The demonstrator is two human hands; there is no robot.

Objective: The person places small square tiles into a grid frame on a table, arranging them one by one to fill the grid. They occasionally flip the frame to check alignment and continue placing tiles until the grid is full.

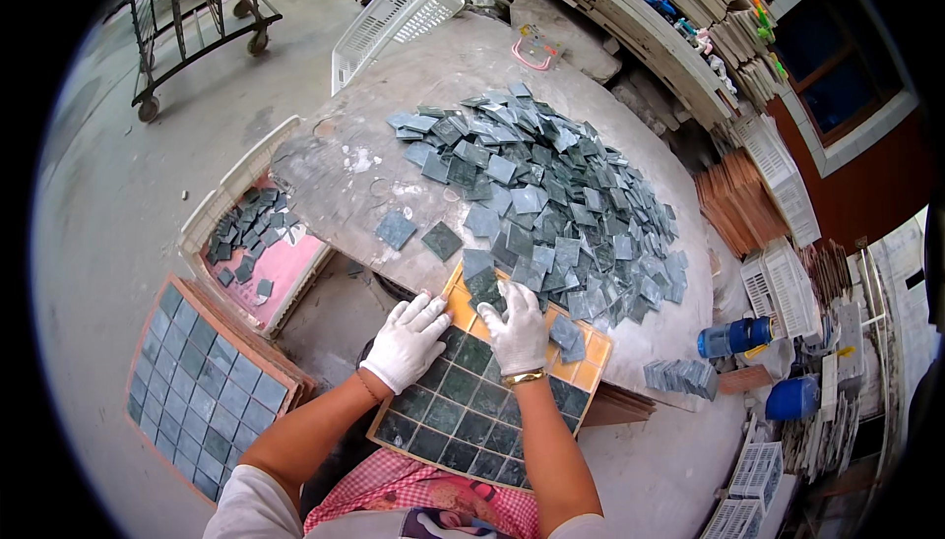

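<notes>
Nearest, above a pink-and-white checked apron, lies a flat orange-yellow rectangular tray, its near part laid with rows of dark green square stone-like tiles, faintly mottled and parted by thin light lines. The left hand, in a white glove, rests at the tray's left edge, fingers stretched out loosely. The white-gloved right hand pinches a single dark green tile over the tray's orange far strip; a few bluish-grey tiles overlap just right of that hand. Beyond, on a grey table, spreads a large heap of dusty grey-green square tiles, and farther off sits a white perforated plastic crate
</notes>
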